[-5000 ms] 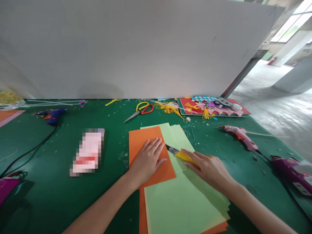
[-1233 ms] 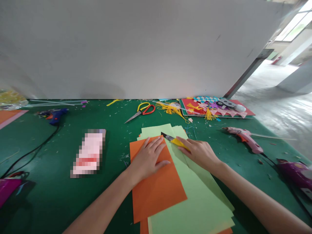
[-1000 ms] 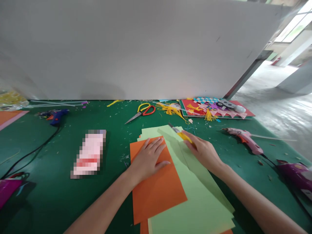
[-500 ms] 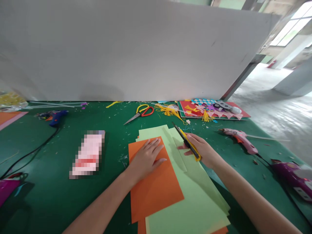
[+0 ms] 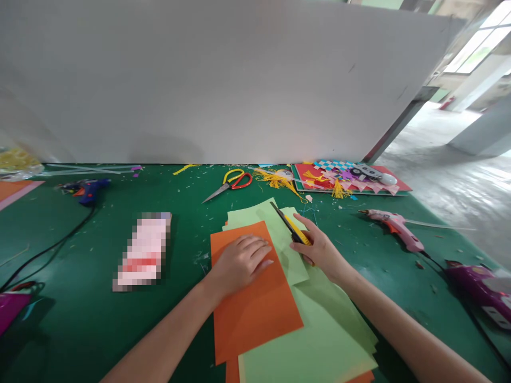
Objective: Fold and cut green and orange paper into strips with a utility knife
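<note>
My left hand (image 5: 244, 260) lies palm down on an orange sheet (image 5: 259, 314), its fingers slightly bent and resting on the paper. The sheet overlaps a stack of pale green sheets (image 5: 319, 330). In my right hand (image 5: 323, 250) is a yellow and black utility knife (image 5: 293, 229), its tip pointing up and to the left above the green paper. A smaller green piece (image 5: 293, 266) lies beside the orange sheet, under the knife. Whether the blade touches paper I cannot tell.
Scissors (image 5: 230, 183) with red and yellow handles lie beyond the paper. A pink glue gun (image 5: 395, 226) is at the right, a blue glue gun (image 5: 90, 190) at the left. Yellow tassels (image 5: 279, 180) and a decorated red board (image 5: 401, 183) lie near the grey partition (image 5: 199, 85).
My right hand has moved left with the utility knife, toward the orange sheet. The fingers of my left hand have drawn in a little. The small green piece has shifted slightly.
</note>
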The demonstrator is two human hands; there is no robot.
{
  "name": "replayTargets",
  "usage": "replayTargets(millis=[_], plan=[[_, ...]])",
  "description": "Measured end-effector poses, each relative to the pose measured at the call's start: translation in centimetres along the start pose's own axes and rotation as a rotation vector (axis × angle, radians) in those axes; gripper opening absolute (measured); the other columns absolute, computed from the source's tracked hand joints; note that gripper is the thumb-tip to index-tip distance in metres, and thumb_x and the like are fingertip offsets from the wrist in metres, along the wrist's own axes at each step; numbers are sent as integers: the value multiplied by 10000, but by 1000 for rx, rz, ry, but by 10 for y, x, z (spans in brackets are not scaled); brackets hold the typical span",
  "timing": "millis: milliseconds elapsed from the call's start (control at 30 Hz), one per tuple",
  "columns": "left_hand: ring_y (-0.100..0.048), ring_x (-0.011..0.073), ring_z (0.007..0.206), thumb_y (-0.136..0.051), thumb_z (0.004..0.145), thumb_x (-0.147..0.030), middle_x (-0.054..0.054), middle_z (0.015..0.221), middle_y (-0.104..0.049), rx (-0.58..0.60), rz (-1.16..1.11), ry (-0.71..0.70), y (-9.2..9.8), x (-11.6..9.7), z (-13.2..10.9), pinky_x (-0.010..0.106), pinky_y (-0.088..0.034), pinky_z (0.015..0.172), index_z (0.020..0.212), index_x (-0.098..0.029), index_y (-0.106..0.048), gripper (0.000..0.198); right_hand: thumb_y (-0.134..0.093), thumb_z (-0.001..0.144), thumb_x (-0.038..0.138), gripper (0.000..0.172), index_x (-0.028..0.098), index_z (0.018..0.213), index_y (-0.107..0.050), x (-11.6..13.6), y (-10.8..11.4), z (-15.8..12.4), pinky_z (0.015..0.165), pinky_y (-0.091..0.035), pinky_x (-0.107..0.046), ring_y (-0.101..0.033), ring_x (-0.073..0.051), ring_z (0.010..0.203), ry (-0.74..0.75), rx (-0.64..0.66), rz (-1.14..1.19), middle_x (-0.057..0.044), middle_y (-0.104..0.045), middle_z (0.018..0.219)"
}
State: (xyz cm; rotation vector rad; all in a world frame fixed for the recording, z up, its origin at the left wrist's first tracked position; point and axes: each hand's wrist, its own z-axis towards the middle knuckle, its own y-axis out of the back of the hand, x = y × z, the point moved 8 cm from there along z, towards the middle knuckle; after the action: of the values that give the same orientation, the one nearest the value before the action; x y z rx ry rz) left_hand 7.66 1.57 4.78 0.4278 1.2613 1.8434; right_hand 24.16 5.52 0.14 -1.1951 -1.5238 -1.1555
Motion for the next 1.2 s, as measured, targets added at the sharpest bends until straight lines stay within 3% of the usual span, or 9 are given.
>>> replayTargets(millis=[133,233,367,467,667,800,967,1100,1200], plan=[[-612,245,1053,-395,967,-328,93,1114,-682,31,-8,29,-2,4,-5,409,-506,897,1164,-161,-603,332,-672,694,291,709,263,1355,-415,15,35,4,410,-347,-204,-472,-103,511,110,-179,-23,26,-589,773],[-590,242,1086,-381,968,-351,85,1144,-666,65,-32,69,-7,8,-7,419,-493,920,1187,-185,-586,343,-709,681,292,675,268,1313,-473,33,70,1,584,-454,-257,-576,-162,713,262,-370,-30,8,-634,822],[-568,239,1114,-381,965,-383,81,1146,-660,86,-111,114,-7,10,-7,425,-474,946,1189,-196,-576,351,-731,686,301,654,311,1295,-494,45,104,-8,551,-460,-256,-574,-153,677,370,-542,36,9,-633,858],[-553,228,1145,-369,967,-405,55,1182,-644,84,-269,248,-3,19,-10,413,-457,973,1213,-230,-556,354,-737,684,311,608,319,1253,-523,49,110,-15,513,-473,-254,-568,-143,634,411,-600,128,9,-626,878],[-599,256,1091,-414,938,-465,78,1189,-642,-132,-857,690,0,54,-23,406,-504,895,1388,-255,-385,497,-716,706,314,537,295,1204,-516,33,55,-15,456,-453,-213,-550,-109,554,219,-400,237,22,-588,841],[-621,279,1065,-610,844,-409,106,1224,-630,-335,-1196,882,0,67,-29,405,-517,873,1297,-208,-500,507,-647,777,355,514,290,1253,-463,32,13,-18,476,-442,-211,-537,-115,595,246,-244,112,11,-589,868],[-684,211,850,-663,793,-251,61,1048,-703,-685,-1498,1051,13,95,-48,315,-556,744,1179,-191,-595,396,-515,869,351,554,252,1385,-337,33,-10,-25,618,-503,-284,-590,-164,676,317,-112,-113,-18,-657,830],[-596,84,568,-393,928,-181,38,821,-690,-878,-1826,950,18,114,-56,177,-515,555,1160,-156,-588,305,-465,884,269,714,256,1492,-91,29,-35,-35,686,-521,-334,-636,-193,719,342,50,-367,-47,-702,934],[-530,53,531,-236,965,-146,54,824,-658,-995,-2159,775,14,119,-57,135,-482,519,1251,-133,-505,393,-491,838,214,793,251,1503,-61,31,-51,-42,799,-511,-384,-634,-247,938,442,94,-611,-79,-668,1114]])
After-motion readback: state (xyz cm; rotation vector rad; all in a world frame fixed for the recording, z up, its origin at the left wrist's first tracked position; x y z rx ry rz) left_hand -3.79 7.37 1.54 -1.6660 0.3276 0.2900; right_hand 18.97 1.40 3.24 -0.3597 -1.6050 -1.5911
